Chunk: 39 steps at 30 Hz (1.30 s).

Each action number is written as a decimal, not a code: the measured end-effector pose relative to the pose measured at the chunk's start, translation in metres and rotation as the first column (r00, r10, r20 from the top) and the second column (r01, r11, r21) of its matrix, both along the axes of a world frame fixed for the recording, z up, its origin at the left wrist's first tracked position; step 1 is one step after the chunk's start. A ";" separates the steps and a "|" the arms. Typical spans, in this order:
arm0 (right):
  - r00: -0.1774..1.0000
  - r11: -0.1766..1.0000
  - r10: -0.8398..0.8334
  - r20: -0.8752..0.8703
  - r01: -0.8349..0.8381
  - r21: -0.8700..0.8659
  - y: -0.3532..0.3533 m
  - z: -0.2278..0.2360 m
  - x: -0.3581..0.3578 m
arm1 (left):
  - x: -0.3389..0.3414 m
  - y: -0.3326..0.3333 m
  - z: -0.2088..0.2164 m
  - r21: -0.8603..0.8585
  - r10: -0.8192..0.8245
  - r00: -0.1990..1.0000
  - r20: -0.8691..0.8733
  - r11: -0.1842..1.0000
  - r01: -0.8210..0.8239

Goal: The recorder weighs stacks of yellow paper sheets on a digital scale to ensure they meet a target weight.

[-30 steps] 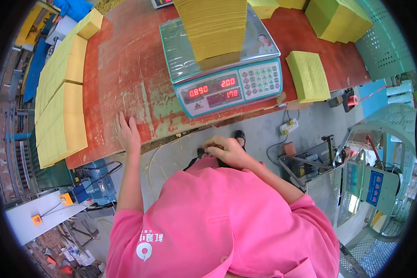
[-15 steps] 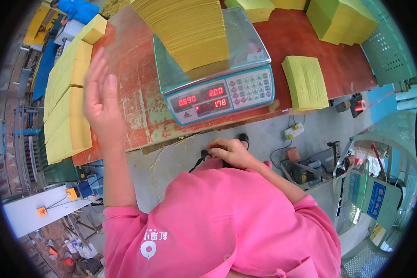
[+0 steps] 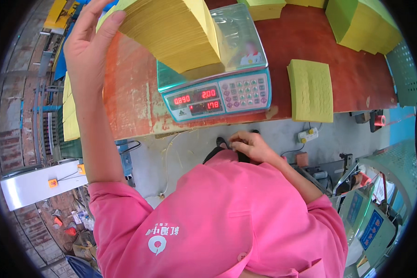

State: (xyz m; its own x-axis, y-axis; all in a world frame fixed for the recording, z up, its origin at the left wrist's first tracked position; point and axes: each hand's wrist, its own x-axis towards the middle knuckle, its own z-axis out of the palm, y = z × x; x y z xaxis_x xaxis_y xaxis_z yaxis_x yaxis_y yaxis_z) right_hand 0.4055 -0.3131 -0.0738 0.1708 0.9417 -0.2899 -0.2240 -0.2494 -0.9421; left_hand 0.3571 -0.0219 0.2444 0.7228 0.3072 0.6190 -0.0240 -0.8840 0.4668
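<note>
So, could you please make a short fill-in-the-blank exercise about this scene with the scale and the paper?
1. The tall stack of yellow paper rests on the ____.
2. The left hand touches the stack's ____ side.
3. The right hand is held against the pink ____.
4. The table top is ____ in colour.

Missing words: scale; left; shirt; red
</note>
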 end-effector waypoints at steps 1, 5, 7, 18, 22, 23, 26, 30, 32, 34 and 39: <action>0.999 0.999 -0.030 -0.032 0.031 0.030 -0.003 -0.006 -0.002 | 0.007 0.001 0.001 -0.066 -0.049 0.999 -0.013 0.997 0.048; 0.986 0.992 -0.066 0.151 0.049 0.114 0.000 0.001 0.005 | 0.006 -0.024 0.003 0.201 0.027 0.999 0.031 0.979 -0.033; 0.988 0.993 -0.104 0.118 0.095 0.075 -0.002 -0.004 0.006 | 0.016 -0.060 -0.009 0.169 -0.013 0.998 0.060 0.986 0.002; 0.909 0.911 -0.409 0.082 0.411 -0.007 -0.039 0.002 -0.006 | 0.113 -0.215 -0.197 -0.025 -0.544 0.782 -0.305 0.825 0.564; 0.851 0.851 -0.522 0.057 0.524 -0.028 -0.052 -0.013 -0.021 | 0.126 -0.228 -0.213 0.084 -0.486 0.790 -0.375 0.830 0.551; 0.835 0.834 -0.550 0.034 0.551 -0.036 -0.054 -0.014 -0.023 | 0.127 -0.229 -0.213 0.105 -0.476 0.800 -0.365 0.833 0.543; 0.811 0.809 -0.586 -0.010 0.584 -0.070 -0.060 -0.008 -0.027 | 0.125 -0.231 -0.215 0.115 -0.474 0.808 -0.351 0.834 0.540; 0.778 0.778 -0.628 0.010 0.628 -0.022 -0.077 0.011 -0.015 | 0.128 -0.230 -0.221 0.066 -0.502 0.819 -0.277 0.841 0.538; 0.736 0.741 -0.671 -0.095 0.669 -0.053 -0.095 0.035 -0.002 | 0.125 -0.225 -0.213 0.051 -0.505 0.833 -0.224 0.848 0.528; 0.626 0.656 -0.745 -0.232 0.750 -0.086 -0.120 0.056 0.016 | 0.119 -0.221 -0.198 0.036 -0.499 0.851 -0.166 0.859 0.510; 0.466 0.531 -0.784 -0.411 0.846 -0.053 -0.137 0.094 0.082 | 0.085 -0.215 -0.176 0.098 -0.592 0.791 -0.152 0.788 0.608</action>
